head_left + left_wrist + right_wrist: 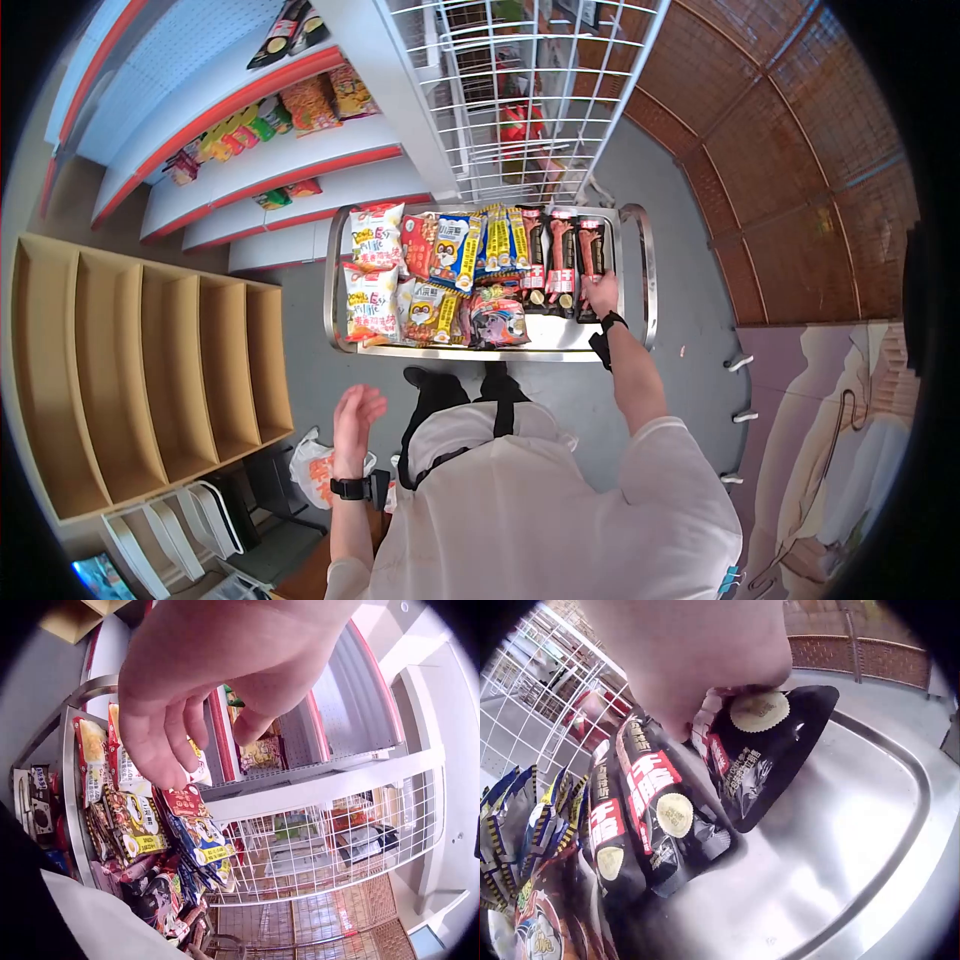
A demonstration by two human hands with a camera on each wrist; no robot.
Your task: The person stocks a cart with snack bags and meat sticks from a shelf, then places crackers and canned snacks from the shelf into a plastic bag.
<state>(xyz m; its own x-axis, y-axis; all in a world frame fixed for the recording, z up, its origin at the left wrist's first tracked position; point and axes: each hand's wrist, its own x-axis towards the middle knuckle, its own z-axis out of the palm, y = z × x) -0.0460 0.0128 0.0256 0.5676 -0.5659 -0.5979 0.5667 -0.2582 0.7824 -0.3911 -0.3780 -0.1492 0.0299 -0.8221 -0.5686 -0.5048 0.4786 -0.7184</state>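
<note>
In the head view, the right hand [602,293] is at the right end of a metal cart [560,335], on the rightmost black packet [592,250]. The right wrist view shows that hand [697,660] gripping the black packet [772,750], tilted beside other black packets [679,817]; its fingertips are mostly hidden. The left hand [355,420] is raised in front of the body, away from the cart, holding nothing. Seen in the left wrist view, the left hand [217,690] has relaxed, slightly bent fingers, with snack bags [135,817] beyond it.
White and yellow-blue snack bags [372,300] fill the cart's left and middle. A white wire rack [530,90] stands behind it, shelves [270,150] with snacks at the back left. An empty wooden shelf unit [150,370] is at the left; a plastic bag [312,470] lies on the floor.
</note>
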